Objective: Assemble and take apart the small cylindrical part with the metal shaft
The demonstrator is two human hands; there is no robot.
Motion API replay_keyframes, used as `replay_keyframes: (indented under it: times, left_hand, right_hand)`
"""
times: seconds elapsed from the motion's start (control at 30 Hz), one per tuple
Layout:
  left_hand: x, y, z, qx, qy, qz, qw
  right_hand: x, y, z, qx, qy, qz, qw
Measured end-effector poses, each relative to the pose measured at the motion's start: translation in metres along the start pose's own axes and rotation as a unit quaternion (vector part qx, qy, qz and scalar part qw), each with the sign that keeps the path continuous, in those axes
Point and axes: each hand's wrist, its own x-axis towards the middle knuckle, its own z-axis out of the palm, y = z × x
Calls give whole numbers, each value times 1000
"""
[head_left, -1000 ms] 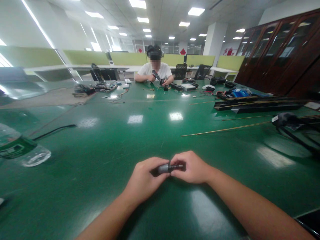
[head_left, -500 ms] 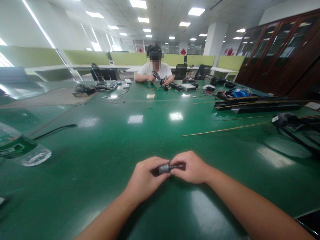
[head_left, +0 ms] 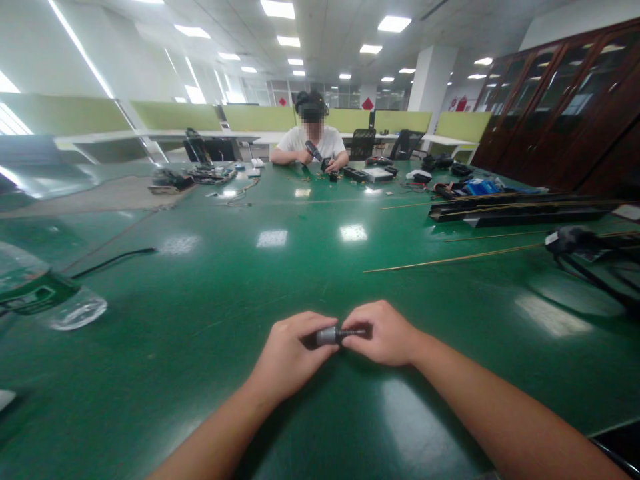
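Observation:
Just above the green table, my left hand [head_left: 290,353] is closed around a small grey cylindrical part [head_left: 327,335], thumb and fingers on either side of it. A thin dark ribbed shaft [head_left: 353,332] sticks out of the cylinder's right end. The fingertips of my right hand [head_left: 385,335] pinch the part where the shaft meets the cylinder, and the shaft runs into the hollow of that hand. What exactly the part is I cannot make out. My left palm hides the cylinder's far left end.
The green table [head_left: 260,280] stretches ahead. A clear bottle [head_left: 75,307] lies at left beside a black cable [head_left: 115,262]. Thin brass rods [head_left: 450,259], a black channel [head_left: 520,212] and a black cable bundle [head_left: 575,250] lie at right. A person [head_left: 320,143] opposite holds a power tool.
Both hands keep their hold on the part with hardly any movement. The view has shifted very slightly.

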Motion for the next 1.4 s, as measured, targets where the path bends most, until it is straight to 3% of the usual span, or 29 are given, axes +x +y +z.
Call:
replay_keyframes:
  times: [0.73, 1.4]
  left_hand:
    - [0, -4, -3, 24, 28, 27, 999]
    - [4, -9, -9, 38, 42, 11, 998]
  right_hand:
    - [1, 3, -2, -4, 9, 39, 999]
    - [1, 10, -6, 3, 38, 61, 997]
